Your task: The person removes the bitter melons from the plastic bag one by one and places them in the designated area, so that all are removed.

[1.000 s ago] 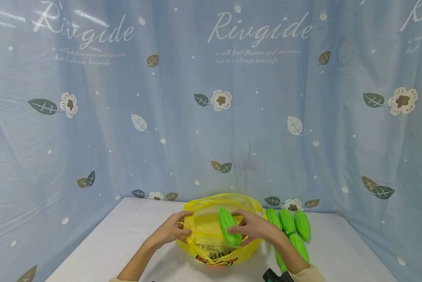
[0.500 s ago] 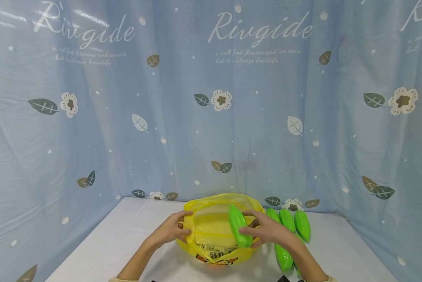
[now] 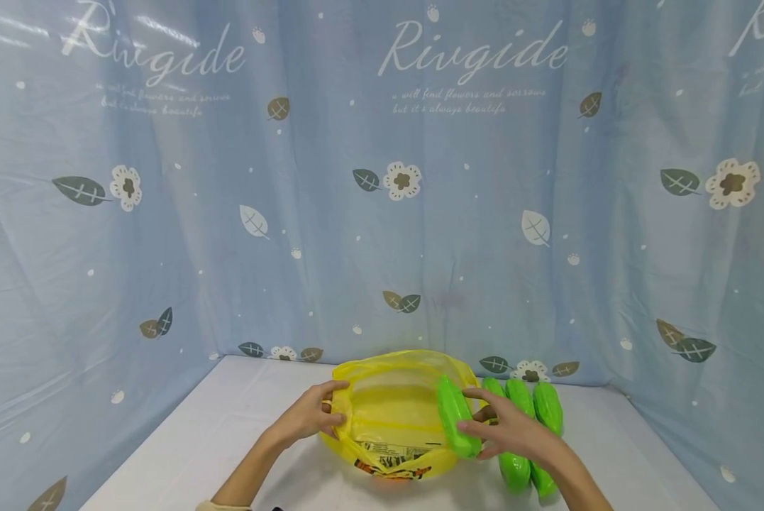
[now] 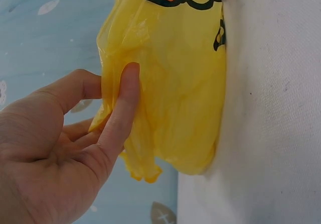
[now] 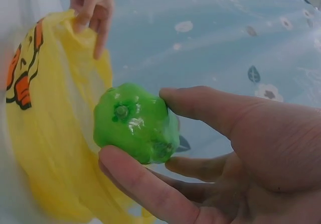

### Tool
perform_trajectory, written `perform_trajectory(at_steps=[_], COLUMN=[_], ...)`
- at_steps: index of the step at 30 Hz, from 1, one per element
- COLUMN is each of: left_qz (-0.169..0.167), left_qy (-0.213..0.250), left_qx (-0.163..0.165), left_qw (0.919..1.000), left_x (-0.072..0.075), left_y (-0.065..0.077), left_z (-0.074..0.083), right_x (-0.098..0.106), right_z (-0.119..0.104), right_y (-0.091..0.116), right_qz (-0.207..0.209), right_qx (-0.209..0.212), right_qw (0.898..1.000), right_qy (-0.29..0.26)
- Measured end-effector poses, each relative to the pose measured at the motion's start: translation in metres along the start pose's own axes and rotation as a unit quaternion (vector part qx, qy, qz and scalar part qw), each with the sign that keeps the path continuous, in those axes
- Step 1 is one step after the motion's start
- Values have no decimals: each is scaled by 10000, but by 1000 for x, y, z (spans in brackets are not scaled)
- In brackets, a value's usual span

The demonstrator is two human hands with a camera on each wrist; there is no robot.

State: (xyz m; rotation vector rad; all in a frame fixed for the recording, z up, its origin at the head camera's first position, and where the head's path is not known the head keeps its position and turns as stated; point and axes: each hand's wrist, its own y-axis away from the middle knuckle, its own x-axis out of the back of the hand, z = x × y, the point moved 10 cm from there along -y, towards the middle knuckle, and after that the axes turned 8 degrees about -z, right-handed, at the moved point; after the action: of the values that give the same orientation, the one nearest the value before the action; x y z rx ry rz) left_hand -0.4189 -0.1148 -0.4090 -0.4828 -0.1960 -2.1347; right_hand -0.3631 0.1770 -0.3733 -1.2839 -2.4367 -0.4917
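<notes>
A yellow plastic bag (image 3: 391,401) stands on the table with its mouth held wide. My left hand (image 3: 311,413) pinches the bag's left rim; in the left wrist view the thin film passes between thumb and fingers. At the bag's right edge, my right hand (image 3: 516,429) grips a glossy green gourd-like vegetable (image 3: 458,419) between thumb and fingers. The right wrist view shows its lobed end with a small stem (image 5: 122,112). Several similar green gourds (image 3: 548,406) lie to the right, partly hidden by the right hand and forearm.
A white-covered table (image 3: 209,433) holds everything. Blue printed curtains (image 3: 382,234) rise behind the table and along both sides. Print and black lettering (image 3: 391,454) show on the bag near its front.
My right hand has carried the green gourd-like vegetable rightward, from over the bag's mouth to its right edge. The left hand keeps its place on the rim.
</notes>
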Motion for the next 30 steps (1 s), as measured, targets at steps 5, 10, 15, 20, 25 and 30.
perform_trajectory(at_steps=[5,10,15,20,25,30], left_qz=[1,22,32,26,13,33], left_qy=[-78,-73,-100,-149,-123,-86], left_qx=[-28,10,23,24,11,66], left_qw=[10000,10000,9999,9999,9999,9999], left_x=[1,1,1,1,0,0], left_y=[0,0,0,0,-1,-2], left_z=[0,-1,-2,-2,-2,-5], right_x=[8,16,22,28,37,44], right_z=[4,13,20,27,41,53], right_y=[9,17,23,29,32,34], right_qz=[45,105,156,119,289,502], right_qx=[-51,-161,-287,-381,-713,-987], right_qw=[10000,9998,9995,9991,9970,9937], right_qy=[-35,-60,-54,-121,-15,168])
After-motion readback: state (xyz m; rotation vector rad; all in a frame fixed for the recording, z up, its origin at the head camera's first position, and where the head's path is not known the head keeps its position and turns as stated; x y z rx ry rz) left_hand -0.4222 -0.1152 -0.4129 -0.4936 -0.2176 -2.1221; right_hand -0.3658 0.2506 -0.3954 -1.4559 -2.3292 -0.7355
